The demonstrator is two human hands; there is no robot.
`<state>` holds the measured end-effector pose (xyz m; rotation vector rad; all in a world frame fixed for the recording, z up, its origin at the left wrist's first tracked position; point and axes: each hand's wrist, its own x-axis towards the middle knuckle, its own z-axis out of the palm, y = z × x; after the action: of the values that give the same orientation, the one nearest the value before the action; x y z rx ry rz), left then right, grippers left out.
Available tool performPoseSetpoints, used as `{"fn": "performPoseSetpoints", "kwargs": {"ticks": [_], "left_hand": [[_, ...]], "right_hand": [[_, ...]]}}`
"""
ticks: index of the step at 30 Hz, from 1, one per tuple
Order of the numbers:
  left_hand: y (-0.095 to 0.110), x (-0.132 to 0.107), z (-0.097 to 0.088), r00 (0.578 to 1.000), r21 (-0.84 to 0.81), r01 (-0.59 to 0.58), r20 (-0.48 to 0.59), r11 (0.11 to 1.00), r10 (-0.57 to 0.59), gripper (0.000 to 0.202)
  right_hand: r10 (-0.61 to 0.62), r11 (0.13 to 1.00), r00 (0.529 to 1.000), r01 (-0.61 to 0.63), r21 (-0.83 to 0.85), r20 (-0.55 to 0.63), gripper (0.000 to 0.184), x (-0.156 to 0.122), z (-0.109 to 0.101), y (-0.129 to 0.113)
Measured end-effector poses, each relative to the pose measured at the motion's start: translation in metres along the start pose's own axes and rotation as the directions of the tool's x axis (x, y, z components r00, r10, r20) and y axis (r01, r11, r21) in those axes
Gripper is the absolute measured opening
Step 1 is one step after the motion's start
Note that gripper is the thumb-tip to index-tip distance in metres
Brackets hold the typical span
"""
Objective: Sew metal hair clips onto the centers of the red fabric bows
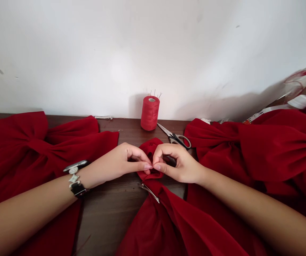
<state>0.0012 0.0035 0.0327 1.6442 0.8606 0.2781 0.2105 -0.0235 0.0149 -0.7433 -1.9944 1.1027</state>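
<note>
A piece of red fabric (169,220) lies gathered in the middle of the dark wooden table (110,213). My left hand (121,161), with a watch at the wrist, pinches the gathered top of this fabric from the left. From the right, my right hand (178,163) pinches the same gathered knot, and the two thumbs nearly touch. A metal hair clip (149,192) lies on the fabric just below my thumbs.
A red thread spool (150,112) with pins stuck in its top stands against the white wall. Scissors (175,137) lie right of it. Finished red bows lie at the left (35,145) and right (262,149). A measuring tape (265,112) runs along the far right.
</note>
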Motion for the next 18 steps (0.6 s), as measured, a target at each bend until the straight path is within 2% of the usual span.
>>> {"fn": "performPoseSetpoints", "kwargs": {"ticks": [8, 12, 16, 18], "left_hand": [[-0.0060, 0.0005, 0.0005, 0.999, -0.217, 0.036, 0.007, 0.976, -0.035, 0.006], [-0.0040, -0.0003, 0.0005, 0.999, -0.250, 0.038, 0.009, 0.968, -0.037, 0.003], [-0.0023, -0.0012, -0.0001, 0.999, -0.258, 0.046, 0.002, 0.965, -0.047, 0.003], [-0.0023, -0.0014, -0.0005, 0.999, -0.247, 0.044, -0.008, 0.968, -0.047, 0.002]], "right_hand": [[-0.072, 0.996, 0.997, 0.074, -0.055, 0.041, 0.012, -0.0022, 0.0050, -0.0031], [-0.083, 0.996, 0.995, 0.085, -0.036, 0.058, 0.009, -0.0019, 0.0054, -0.0029], [-0.040, 0.999, 0.995, 0.037, 0.033, 0.089, 0.007, -0.0021, 0.0026, -0.0007], [0.019, 0.994, 0.998, -0.025, 0.105, 0.062, 0.011, -0.0024, 0.0012, 0.0019]]}}
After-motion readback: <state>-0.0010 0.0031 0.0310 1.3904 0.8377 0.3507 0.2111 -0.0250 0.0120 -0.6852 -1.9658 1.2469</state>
